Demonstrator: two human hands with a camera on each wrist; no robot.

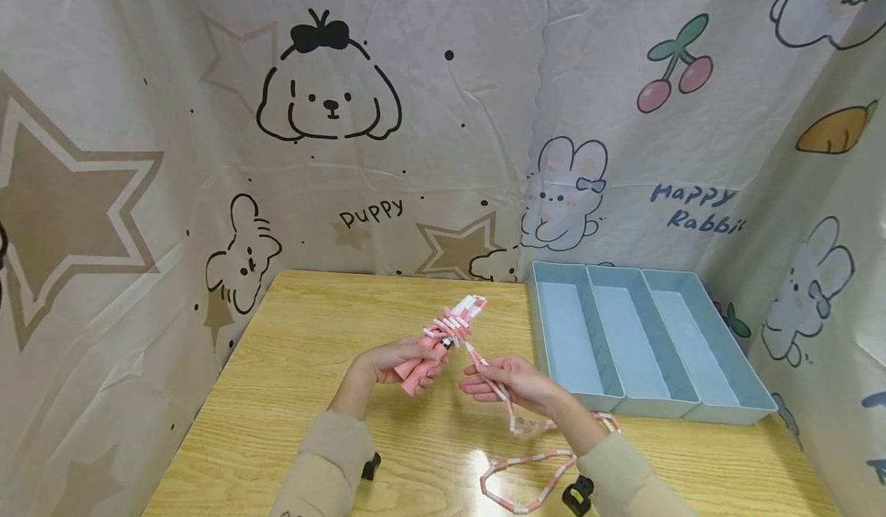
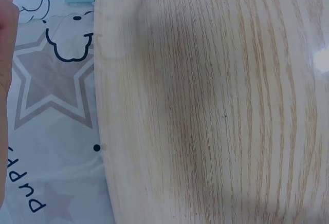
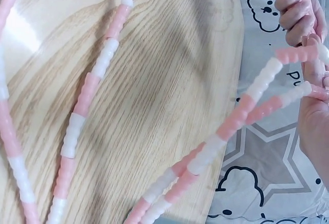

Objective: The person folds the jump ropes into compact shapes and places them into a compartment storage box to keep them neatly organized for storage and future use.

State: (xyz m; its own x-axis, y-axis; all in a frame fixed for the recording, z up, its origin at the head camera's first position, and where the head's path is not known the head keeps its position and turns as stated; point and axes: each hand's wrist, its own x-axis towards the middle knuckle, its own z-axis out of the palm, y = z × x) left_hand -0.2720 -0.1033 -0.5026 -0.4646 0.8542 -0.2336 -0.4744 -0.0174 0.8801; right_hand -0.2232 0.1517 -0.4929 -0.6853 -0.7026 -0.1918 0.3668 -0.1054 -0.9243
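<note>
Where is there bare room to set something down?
Widest: the table left of the left grip, back to the curtain. All three compartments of the blue tray look empty too, as does the patch in front of it, right of the right sleeve. Crowded: just left of that sleeve, where beaded rope lies looped.

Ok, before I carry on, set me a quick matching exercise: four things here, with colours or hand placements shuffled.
1. Left hand
2. Right hand
3. Divided tray
4. Beaded rope

A. Pale blue
B. At the trailing part of item 4
C. Pink and white
D. Around the pink handles

Pairs: 1-D, 2-B, 3-A, 4-C
</note>
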